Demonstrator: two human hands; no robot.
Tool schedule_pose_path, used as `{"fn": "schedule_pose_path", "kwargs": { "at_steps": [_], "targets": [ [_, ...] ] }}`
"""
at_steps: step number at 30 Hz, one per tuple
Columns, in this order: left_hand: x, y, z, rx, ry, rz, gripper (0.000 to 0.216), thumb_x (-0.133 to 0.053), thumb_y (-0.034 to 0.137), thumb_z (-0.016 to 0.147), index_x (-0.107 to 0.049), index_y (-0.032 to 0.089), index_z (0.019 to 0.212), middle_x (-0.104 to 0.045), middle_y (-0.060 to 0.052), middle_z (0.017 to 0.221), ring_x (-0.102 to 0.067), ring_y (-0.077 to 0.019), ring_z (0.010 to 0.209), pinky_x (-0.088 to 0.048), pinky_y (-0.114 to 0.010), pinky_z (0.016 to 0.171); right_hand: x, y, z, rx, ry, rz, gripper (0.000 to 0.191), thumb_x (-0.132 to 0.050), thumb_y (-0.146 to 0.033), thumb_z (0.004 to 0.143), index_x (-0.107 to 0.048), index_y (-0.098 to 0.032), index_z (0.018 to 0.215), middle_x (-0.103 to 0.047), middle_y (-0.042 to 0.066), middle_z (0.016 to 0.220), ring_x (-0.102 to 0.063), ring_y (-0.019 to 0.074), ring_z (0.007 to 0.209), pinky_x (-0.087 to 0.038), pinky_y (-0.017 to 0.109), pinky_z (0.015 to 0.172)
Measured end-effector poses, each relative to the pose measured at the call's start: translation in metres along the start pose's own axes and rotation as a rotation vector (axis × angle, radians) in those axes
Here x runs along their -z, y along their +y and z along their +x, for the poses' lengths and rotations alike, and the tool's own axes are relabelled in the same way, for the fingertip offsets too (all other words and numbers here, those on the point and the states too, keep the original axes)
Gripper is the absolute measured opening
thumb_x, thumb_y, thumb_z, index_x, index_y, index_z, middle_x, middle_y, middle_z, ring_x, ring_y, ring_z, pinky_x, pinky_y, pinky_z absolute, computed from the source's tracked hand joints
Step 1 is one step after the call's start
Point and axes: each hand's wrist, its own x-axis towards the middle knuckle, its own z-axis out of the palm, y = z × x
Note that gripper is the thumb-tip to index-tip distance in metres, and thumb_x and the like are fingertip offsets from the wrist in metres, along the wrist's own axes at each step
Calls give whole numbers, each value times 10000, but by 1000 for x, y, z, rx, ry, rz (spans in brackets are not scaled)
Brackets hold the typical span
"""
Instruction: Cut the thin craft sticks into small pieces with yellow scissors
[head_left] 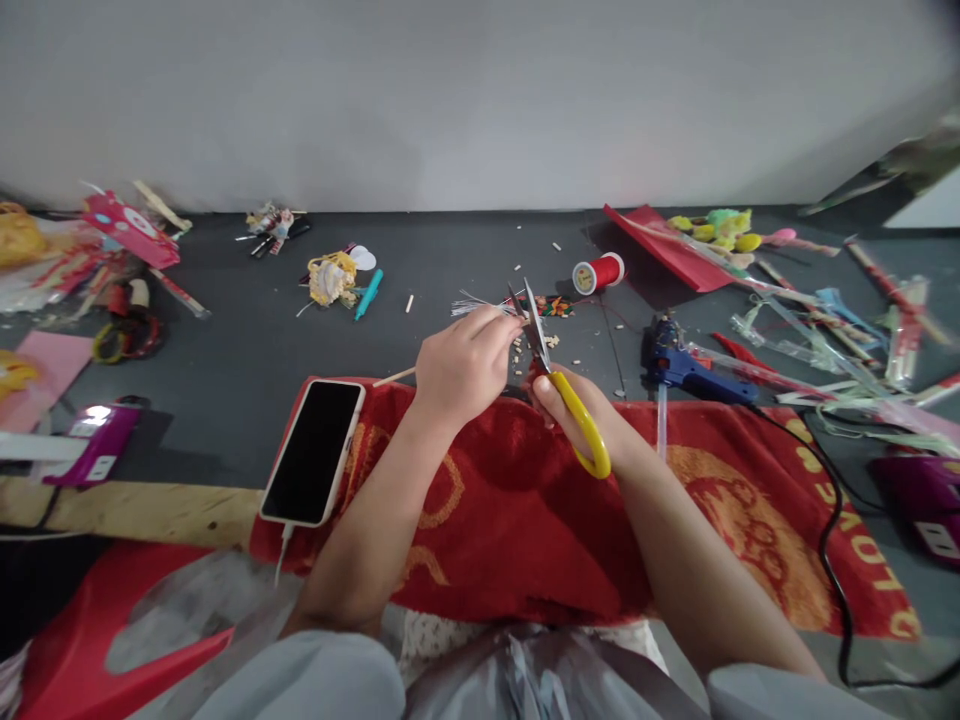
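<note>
My right hand [559, 400] grips yellow-handled scissors [581, 420], their blades parted and pointing away from me. Beside the blades, my left hand [469, 360] is closed on a thin wooden stick [394, 377], whose tail sticks out to the left under the wrist. The stick's other end is near the blades, mostly hidden by my fingers. Several short cut stick pieces [517, 362] lie scattered on the dark table around the scissors. Just beyond my fingertips lie a bundle of thin white wires [476, 303] and a small patterned packet [551, 306].
A red towel [517, 530] covers the near edge, with a charging phone [313, 452] on its left. A spool of red thread [598, 273] lies ahead. Right are a blue glue gun [694, 372] and craft scraps; left are a teal marker [369, 294] and yellow yarn [332, 278].
</note>
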Motion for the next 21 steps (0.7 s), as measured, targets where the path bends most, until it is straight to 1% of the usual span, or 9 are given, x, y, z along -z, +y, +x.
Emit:
{"fn": "schedule_pose_path", "kwargs": {
  "at_steps": [4, 8, 14, 17, 21],
  "targets": [
    [0, 1, 0, 15, -26, -34, 251, -427, 230, 953, -673, 190, 928, -714, -25, 842, -661, -105, 773, -479, -211, 652, -2, -2, 0, -55, 18, -1, 622, -240, -825, 805, -360, -236, 645, -443, -12, 554, -400, 123, 543, -318, 285, 556],
    [-1, 1, 0, 30, -34, -60, 245, -429, 227, 949, -668, 182, 915, -708, -28, 837, -653, -111, 773, -482, -216, 663, -5, -1, 0, -112, 56, 18, 625, -306, -838, 773, -383, -234, 633, -455, -5, 539, -396, 123, 533, -287, 279, 526],
    [-3, 1, -1, 66, -72, -36, 252, -424, 233, 943, -670, 188, 906, -710, -21, 848, -650, -115, 783, -483, -220, 674, -9, 6, -1, -143, 75, -7, 622, -340, -839, 762, -394, -234, 624, -453, -7, 510, -383, 118, 504, -260, 267, 497],
    [-4, 2, -2, 63, -70, -24, 257, -419, 229, 941, -670, 187, 903, -712, -20, 854, -648, -116, 784, -474, -224, 664, -7, 4, -1, -144, 68, -25, 624, -337, -837, 764, -398, -234, 617, -461, -3, 512, -387, 120, 506, -266, 271, 503],
    [-6, 1, -2, 60, -76, 25, 249, -418, 249, 950, -660, 193, 943, -716, -26, 883, -654, -120, 787, -448, -228, 640, -5, 2, 0, -141, 59, -3, 612, -323, -816, 789, -416, -235, 625, -467, -1, 514, -404, 127, 515, -305, 290, 539]
  ]
}}
